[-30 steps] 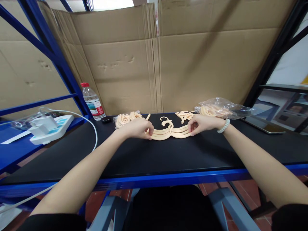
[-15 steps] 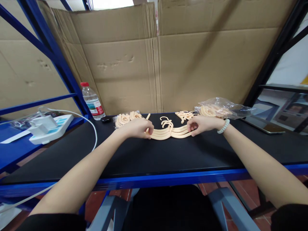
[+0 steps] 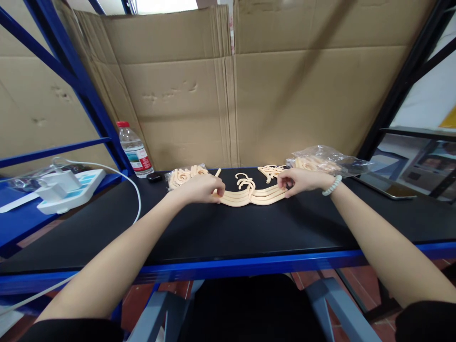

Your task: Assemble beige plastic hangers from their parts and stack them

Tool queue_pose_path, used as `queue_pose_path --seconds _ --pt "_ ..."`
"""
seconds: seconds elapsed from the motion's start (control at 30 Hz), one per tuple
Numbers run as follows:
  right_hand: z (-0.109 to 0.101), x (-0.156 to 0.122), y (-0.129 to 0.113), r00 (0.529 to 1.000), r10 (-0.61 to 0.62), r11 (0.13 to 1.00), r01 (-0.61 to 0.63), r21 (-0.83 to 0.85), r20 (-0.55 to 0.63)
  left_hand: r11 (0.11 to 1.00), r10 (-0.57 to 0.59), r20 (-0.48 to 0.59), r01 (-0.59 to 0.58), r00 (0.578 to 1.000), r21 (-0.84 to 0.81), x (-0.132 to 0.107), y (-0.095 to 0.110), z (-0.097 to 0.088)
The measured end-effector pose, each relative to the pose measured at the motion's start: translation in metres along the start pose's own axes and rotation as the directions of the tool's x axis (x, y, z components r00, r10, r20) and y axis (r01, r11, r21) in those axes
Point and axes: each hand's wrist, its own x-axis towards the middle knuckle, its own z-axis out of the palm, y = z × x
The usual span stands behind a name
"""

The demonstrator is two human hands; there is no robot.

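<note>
Several cream-coloured hangers (image 3: 235, 198) lie stacked and slightly fanned out on the black tabletop (image 3: 228, 232), their curved hooks (image 3: 245, 181) pointing away from me. My left hand (image 3: 204, 189) has its fingers curled and pinched at the left ends of the hangers. On the other side my right hand (image 3: 301, 182), with a pale bead bracelet (image 3: 332, 185) at the wrist, is closed at their right ends. Both sets of fingertips partly hide the hanger ends.
Behind my left hand is a plastic bag of cream pieces (image 3: 185, 175). Loose cream pieces (image 3: 270, 172) and another clear bag (image 3: 327, 160) lie behind my right hand. A water bottle (image 3: 137, 154), a power strip (image 3: 73, 192) with a white cable, and a tablet-like device (image 3: 386, 186) flank the work area.
My two hands stay at the ends of the hangers, with barely any movement. The whole view has shifted slightly.
</note>
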Motion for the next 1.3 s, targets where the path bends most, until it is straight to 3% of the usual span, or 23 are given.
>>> queue_pose_path --seconds 0.27,0.43,0.63,0.97,1.3 --pt "-0.003 -0.004 -0.001 1.000 -0.012 1.000 0.012 -0.023 0.005 0.997 0.050 0.008 -0.050 0.999 -0.056 -0.001 0.007 0.000" --pt "-0.001 -0.002 0.001 0.998 0.028 0.999 -0.027 -0.021 0.058 0.995 -0.025 0.091 0.033 0.996 -0.090 -0.001 0.009 0.002" --pt "0.001 0.003 0.009 0.999 0.010 1.000 -0.010 -0.014 0.048 0.992 -0.053 0.107 0.064 0.993 -0.104 -0.001 0.007 0.004" --pt "0.004 0.007 -0.002 1.000 0.006 1.000 -0.005 -0.031 0.014 0.989 -0.087 0.141 0.102 0.986 -0.103 -0.003 0.005 -0.001" --pt "0.000 0.004 0.009 1.000 0.007 1.000 -0.007 0.017 0.012 0.988 -0.033 0.119 0.051 0.992 -0.148 -0.003 0.006 -0.002"
